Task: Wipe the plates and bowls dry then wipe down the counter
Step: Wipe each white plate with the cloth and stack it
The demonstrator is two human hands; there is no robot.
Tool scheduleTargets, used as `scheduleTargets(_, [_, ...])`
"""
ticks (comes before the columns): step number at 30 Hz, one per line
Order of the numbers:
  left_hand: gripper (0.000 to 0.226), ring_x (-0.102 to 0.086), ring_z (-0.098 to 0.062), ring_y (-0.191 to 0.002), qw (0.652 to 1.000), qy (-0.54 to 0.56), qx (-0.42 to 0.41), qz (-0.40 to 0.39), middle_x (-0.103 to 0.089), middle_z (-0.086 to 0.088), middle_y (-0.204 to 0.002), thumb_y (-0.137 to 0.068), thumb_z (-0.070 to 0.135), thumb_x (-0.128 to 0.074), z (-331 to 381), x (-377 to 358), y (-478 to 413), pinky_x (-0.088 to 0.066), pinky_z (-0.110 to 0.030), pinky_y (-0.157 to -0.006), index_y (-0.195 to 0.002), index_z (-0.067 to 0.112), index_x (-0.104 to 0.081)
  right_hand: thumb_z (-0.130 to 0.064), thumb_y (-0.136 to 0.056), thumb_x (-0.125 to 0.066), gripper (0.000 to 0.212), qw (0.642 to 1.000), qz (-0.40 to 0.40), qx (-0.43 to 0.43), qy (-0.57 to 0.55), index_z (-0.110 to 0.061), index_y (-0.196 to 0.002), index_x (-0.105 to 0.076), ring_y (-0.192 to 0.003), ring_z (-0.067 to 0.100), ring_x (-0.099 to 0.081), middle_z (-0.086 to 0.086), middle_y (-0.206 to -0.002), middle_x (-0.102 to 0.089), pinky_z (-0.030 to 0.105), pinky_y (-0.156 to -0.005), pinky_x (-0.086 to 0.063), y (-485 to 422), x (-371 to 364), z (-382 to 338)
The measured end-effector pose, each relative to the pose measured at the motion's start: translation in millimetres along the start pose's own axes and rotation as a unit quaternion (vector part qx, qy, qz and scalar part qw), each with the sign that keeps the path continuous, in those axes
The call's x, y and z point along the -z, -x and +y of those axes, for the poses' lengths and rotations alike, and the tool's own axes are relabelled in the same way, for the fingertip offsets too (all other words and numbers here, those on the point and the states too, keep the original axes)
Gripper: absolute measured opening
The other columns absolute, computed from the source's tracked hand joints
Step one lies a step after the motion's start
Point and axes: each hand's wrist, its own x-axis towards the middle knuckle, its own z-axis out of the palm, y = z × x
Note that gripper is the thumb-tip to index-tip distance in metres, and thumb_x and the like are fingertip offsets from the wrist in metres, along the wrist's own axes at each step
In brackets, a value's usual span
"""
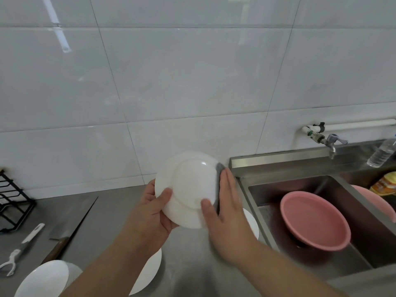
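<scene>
**Plate drying in progress above the counter**

Nearest the camera, stacked white plates (42, 277) are lying on the steel counter (192, 264) at lower left. A single plate (150, 273) is showing beneath the left forearm. Both forearms are reaching forward over the counter.

The left hand (154, 211) is gripping the held plate (188, 185) by its left rim. Its thumb is curling onto the underside and its fingers are hidden behind. The held plate is tilting with its underside toward the camera, raised between the two hands.

The right hand (227, 213) is pinching a grey cloth (219, 168) against the right rim. Its fingers are lying straight and pressed together, and its thumb is pressing on the underside.

To the left, a peeler (23, 247), a cleaver (70, 224) and a black rack (12, 202) are resting on the counter. To the right, a pink basin (315, 221) is sitting in the sink (267, 189). Farther back, a tap (330, 142) is projecting from the tiled wall beside a clear bottle (382, 153) and a yellow packet (385, 183). Their printing is too blurred to read.
</scene>
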Motion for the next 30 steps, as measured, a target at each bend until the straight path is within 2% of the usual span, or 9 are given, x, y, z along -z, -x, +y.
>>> scheduleTargets(4, [0.044, -0.072, -0.027, -0.112, 0.999, 0.017, -0.029, -0.012, -0.071, -0.006, -0.129, -0.089, 0.017, -0.057, -3, -16, -7, -0.064, -0.050, -0.076, -0.133, 0.021, -0.055, -0.073, -0.095, -0.028, 0.087, 0.998, 0.060, 0.008, -0.003, -0.027, -0.167, -0.012, -0.154, -0.008, -0.002, -0.019, -0.172, -0.009, 0.030, -0.130, -0.010, -37, 23, 0])
scheduleTargets(10, [0.045, -0.067, -0.033, -0.121, 0.998, 0.046, -0.029, -0.024, -0.067, -0.008, -0.136, -0.093, 0.010, -0.056, -17, -17, -10, -0.061, -0.055, -0.085, -0.136, 0.021, -0.054, -0.062, -0.094, -0.047, 0.096, 0.990, 0.060, 0.021, -0.128, -0.027, -0.165, 0.008, -0.157, 0.000, 0.013, -0.022, -0.170, 0.019, 0.041, -0.130, -0.013, 19, -17, -6])
scheduleTargets(12, [0.050, -0.064, -0.034, -0.126, 0.999, 0.021, -0.024, -0.042, -0.063, -0.011, -0.141, -0.093, 0.001, -0.062, -16, -12, -9, -0.058, -0.056, -0.093, -0.137, 0.020, -0.053, -0.056, -0.094, -0.049, 0.089, 0.982, 0.097, 0.011, -0.161, -0.023, -0.166, -0.008, -0.158, -0.001, 0.000, -0.019, -0.172, 0.003, 0.034, -0.130, -0.017, 9, -8, 2])
scheduleTargets(14, [0.053, -0.060, -0.035, -0.130, 0.997, -0.004, -0.008, -0.076, -0.059, -0.011, -0.146, -0.093, 0.011, -0.062, -8, -8, -9, -0.053, -0.061, -0.099, -0.144, 0.022, -0.048, -0.052, -0.094, -0.048, 0.077, 0.977, 0.126, 0.014, -0.171, -0.017, -0.161, -0.033, -0.155, -0.002, -0.020, -0.014, -0.169, -0.024, 0.022, -0.125, -0.021, -15, 15, 8])
scheduleTargets(17, [0.046, -0.060, -0.035, -0.130, 0.994, -0.034, 0.031, -0.104, -0.059, -0.009, -0.146, -0.104, 0.027, -0.051, 8, -5, -13, -0.054, -0.063, -0.094, -0.150, 0.023, -0.047, -0.051, -0.098, -0.050, 0.063, 0.986, 0.022, 0.033, -0.164, -0.018, -0.151, -0.053, -0.146, -0.006, -0.036, -0.016, -0.159, -0.045, 0.020, -0.122, -0.028, -48, 54, 12])
scheduleTargets(20, [0.046, -0.066, -0.035, -0.121, 0.995, -0.039, 0.041, -0.083, -0.063, -0.011, -0.141, -0.099, 0.019, -0.050, 7, -2, -13, -0.061, -0.053, -0.078, -0.145, 0.020, -0.052, -0.065, -0.098, -0.044, 0.072, 0.994, -0.062, 0.033, -0.088, -0.026, -0.159, -0.040, -0.150, -0.011, -0.023, -0.021, -0.166, -0.031, 0.025, -0.128, -0.019, -50, 58, 17])
scheduleTargets(23, [0.049, -0.069, -0.034, -0.117, 0.998, -0.020, 0.026, -0.053, -0.066, -0.010, -0.137, -0.095, 0.015, -0.052, -5, 0, -7, -0.062, -0.052, -0.074, -0.144, 0.019, -0.052, -0.084, -0.092, -0.031, 0.096, 0.999, -0.029, 0.036, -0.025, -0.027, -0.167, -0.012, -0.156, -0.004, -0.001, -0.021, -0.172, -0.004, 0.031, -0.129, -0.007, -17, 30, 22])
scheduleTargets(26, [0.051, -0.071, -0.031, -0.113, 1.000, 0.001, 0.009, -0.022, -0.068, -0.007, -0.135, -0.091, 0.014, -0.054, -11, 2, -4, -0.063, -0.051, -0.070, -0.142, 0.023, -0.053, -0.090, -0.087, -0.026, 0.105, 0.999, -0.041, 0.012, -0.023, -0.029, -0.164, 0.012, -0.154, -0.004, 0.017, -0.027, -0.167, 0.023, 0.025, -0.125, 0.001, 18, 5, 17])
scheduleTargets(30, [0.047, -0.071, -0.029, -0.114, 0.999, 0.012, -0.008, -0.039, -0.070, -0.004, -0.132, -0.090, 0.013, -0.054, -11, -8, -2, -0.062, -0.053, -0.070, -0.135, 0.026, -0.055, -0.078, -0.091, -0.031, 0.096, 0.999, -0.006, -0.006, -0.040, -0.029, -0.166, 0.002, -0.153, -0.011, 0.009, -0.026, -0.170, 0.010, 0.020, -0.127, -0.001, -6, 14, 12])
